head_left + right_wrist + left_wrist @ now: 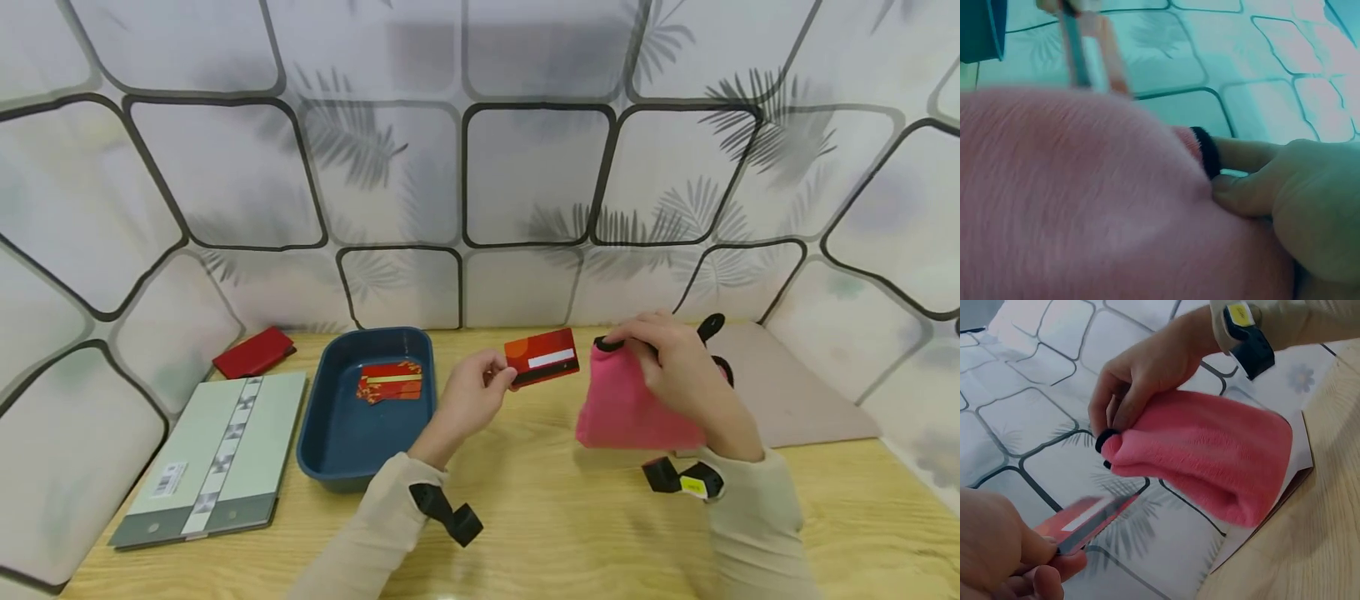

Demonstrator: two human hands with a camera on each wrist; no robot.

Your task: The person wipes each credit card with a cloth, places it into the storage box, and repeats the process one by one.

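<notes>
Between thumb and fingers my left hand (474,393) pinches a red card (542,357) with a white strip and a dark stripe, raised above the table. To its right, my right hand (671,367) grips a pink fuzzy pouch (630,408) by its black-edged top. The left wrist view shows the card (1094,519) apart from the pouch (1210,456), near its black-trimmed end. Up close in the right wrist view, the thumb and a finger hold the black edge of the pouch (1116,200). The inside of the pouch is hidden.
Left of the hands stands a blue bin (367,479) with several red cards (390,382) in it. A pale green folder (217,450) lies at the far left, with a red wallet-like case (255,352) behind it. A beige flat sheet (795,392) lies behind the pouch.
</notes>
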